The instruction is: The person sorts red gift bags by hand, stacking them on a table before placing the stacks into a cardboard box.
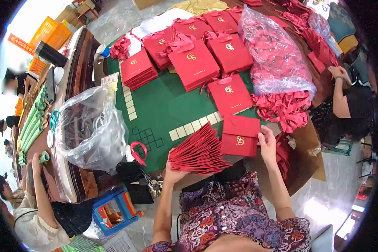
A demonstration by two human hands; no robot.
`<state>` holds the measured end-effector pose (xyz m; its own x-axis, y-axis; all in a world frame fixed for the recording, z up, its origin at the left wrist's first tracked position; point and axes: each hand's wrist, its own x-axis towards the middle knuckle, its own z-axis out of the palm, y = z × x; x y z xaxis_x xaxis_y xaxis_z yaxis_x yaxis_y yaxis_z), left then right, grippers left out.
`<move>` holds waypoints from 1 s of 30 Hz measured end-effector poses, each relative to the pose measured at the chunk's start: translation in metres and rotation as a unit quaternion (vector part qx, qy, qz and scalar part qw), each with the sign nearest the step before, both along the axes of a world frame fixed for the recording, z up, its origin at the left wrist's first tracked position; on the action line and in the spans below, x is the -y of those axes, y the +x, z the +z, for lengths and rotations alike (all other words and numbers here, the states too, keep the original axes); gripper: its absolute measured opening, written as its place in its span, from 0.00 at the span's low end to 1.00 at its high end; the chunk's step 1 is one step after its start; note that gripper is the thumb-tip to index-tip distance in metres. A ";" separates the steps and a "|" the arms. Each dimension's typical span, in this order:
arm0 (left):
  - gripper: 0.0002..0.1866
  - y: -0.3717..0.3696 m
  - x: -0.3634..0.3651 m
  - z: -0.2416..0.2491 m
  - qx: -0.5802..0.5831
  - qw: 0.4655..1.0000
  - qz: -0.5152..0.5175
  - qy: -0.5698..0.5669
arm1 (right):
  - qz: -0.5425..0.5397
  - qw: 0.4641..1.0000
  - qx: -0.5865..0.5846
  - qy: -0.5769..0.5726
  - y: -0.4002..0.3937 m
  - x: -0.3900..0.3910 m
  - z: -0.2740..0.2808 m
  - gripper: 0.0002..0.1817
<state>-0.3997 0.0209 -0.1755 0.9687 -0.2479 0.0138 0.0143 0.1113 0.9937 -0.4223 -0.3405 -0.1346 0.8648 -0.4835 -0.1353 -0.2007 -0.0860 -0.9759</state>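
My left hand (172, 173) is closed around the near end of a fanned stack of flat red paper bags (199, 153), held over the table's front edge. Beside that stack is a single red paper bag (233, 145) with a gold logo and its upper part folded over. My right hand (267, 145) pinches its right edge. Just beyond lies a flat red bag (229, 94) with a ribbon. Behind it stand several piles of red bags (193, 65), some with ribbon handles on top.
A clear plastic sack of red ribbons (277, 54) lies at the right on the green table (151, 105). An open clear plastic bag (90, 130) sits at the left, near a red ribbon loop (138, 153). Other people work at both sides, one (42, 206) handling green rolls.
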 end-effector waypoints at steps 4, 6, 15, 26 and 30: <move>0.48 -0.005 -0.006 -0.012 -0.046 0.997 -0.032 0.050 | -0.010 0.969 0.094 -0.226 -0.025 -0.041 0.027 0.21; 0.46 -0.007 -0.005 -0.008 -0.046 0.996 -0.028 0.066 | 0.092 0.967 0.139 -0.192 -0.045 -0.067 0.035 0.26; 0.43 0.000 0.004 0.023 0.087 0.957 -0.156 0.227 | 0.232 0.943 0.237 -0.026 -0.015 -0.144 0.025 0.45; 0.40 -0.011 -0.002 -0.009 -0.029 0.987 -0.097 0.123 | 0.226 0.944 0.227 -0.080 -0.034 -0.116 0.016 0.36; 0.42 -0.012 0.000 -0.006 -0.029 0.990 -0.080 0.112 | 0.165 0.944 0.250 -0.137 -0.041 -0.097 0.024 0.14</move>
<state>-0.4119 0.0209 -0.1814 0.9146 -0.3880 -0.1139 0.0720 -0.1208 0.9901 -0.4632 -0.2438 -0.1104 0.8969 -0.1341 0.4215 0.3615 -0.3268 -0.8732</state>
